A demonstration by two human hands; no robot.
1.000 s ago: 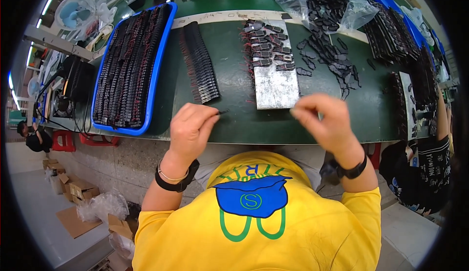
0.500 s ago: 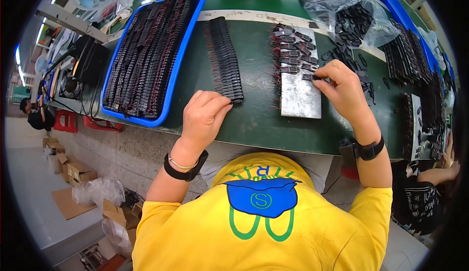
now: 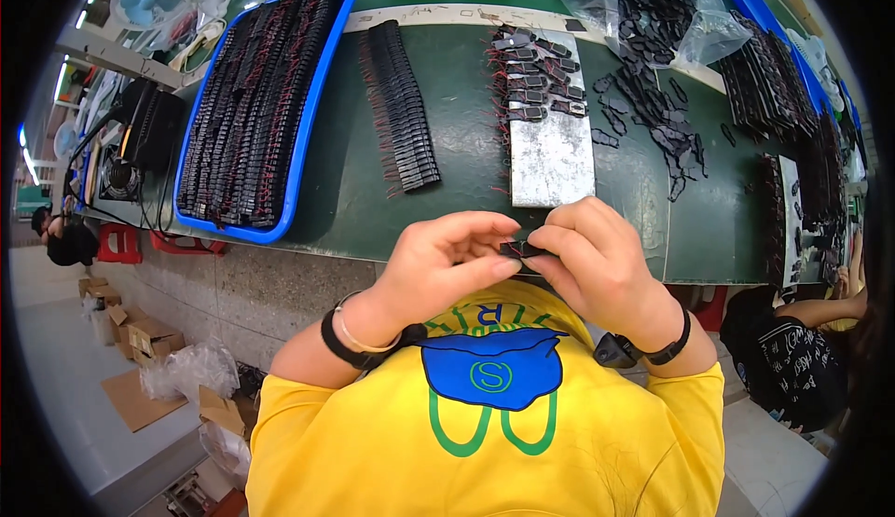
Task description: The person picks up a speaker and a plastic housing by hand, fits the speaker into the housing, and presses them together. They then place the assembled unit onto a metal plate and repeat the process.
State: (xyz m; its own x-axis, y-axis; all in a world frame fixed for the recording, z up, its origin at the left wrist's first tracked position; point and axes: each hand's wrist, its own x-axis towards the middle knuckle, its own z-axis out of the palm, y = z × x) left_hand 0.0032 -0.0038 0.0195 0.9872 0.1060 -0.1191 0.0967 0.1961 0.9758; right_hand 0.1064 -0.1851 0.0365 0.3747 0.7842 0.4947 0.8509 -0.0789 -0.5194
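Black component (image 3: 524,249), small and flat, pinched between both my hands just above the near edge of the green workbench (image 3: 466,125). My left hand (image 3: 446,261) closes thumb and forefinger on its left end; my right hand (image 3: 597,261) closes on its right end, the fingers curled tight, so little of the part shows. For this step I judge it best to keep both grips near the ends, hold the piece level, and press evenly, so the thin red leads are not bent.

Left to right on the bench: blue tray (image 3: 308,144), long and rectangular, packed with rows of dark parts; a loose row of black parts (image 3: 401,107) lying just beside it; a grey metal plate (image 3: 552,144) bearing a few wired parts at its far end; a scatter of loose black pieces (image 3: 653,111); a clear plastic bag (image 3: 643,0), crumpled, holding more. A pale strip runs along the far edge; any marks on it are too small to tell.
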